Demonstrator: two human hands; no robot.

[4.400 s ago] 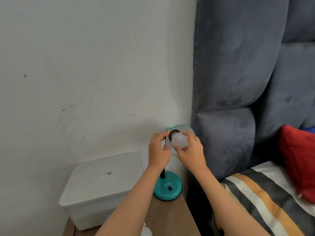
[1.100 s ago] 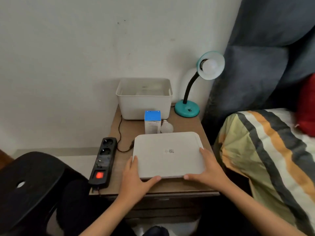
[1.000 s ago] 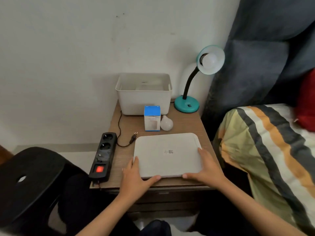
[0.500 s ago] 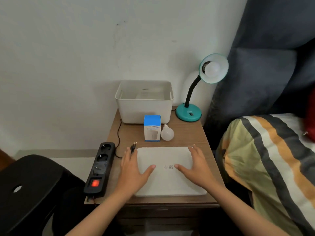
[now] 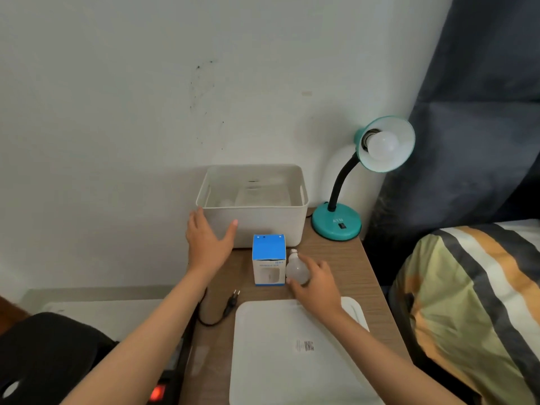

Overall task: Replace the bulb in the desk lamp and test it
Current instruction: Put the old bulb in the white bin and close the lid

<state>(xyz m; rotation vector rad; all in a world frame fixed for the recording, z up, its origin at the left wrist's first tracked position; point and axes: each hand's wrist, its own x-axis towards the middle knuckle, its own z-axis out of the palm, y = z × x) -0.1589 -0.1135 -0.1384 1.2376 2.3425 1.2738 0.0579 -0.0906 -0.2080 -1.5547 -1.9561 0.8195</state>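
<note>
A teal desk lamp [image 5: 336,226] stands at the back right of the wooden nightstand [image 5: 344,264], with a white bulb [image 5: 382,144] screwed into its shade. A loose white bulb [image 5: 296,268] lies beside a blue and white bulb box [image 5: 268,258]. My right hand [image 5: 318,285] rests on the loose bulb, fingers curled around it. My left hand [image 5: 209,241] is open, its fingers spread against the front left corner of the open white storage bin [image 5: 254,220]. The lamp's plug [image 5: 233,298] lies unplugged on the wood.
The bin's white lid [image 5: 292,355] lies flat on the near part of the nightstand. A black power strip with a lit red switch [image 5: 157,393] sits at the lower left beside a black stool [image 5: 43,358]. A striped bed [image 5: 473,302] is to the right.
Both hands have left the lid, which now lies on the nightstand. My left hand has gone to the bin's corner and my right hand to the loose bulb.
</note>
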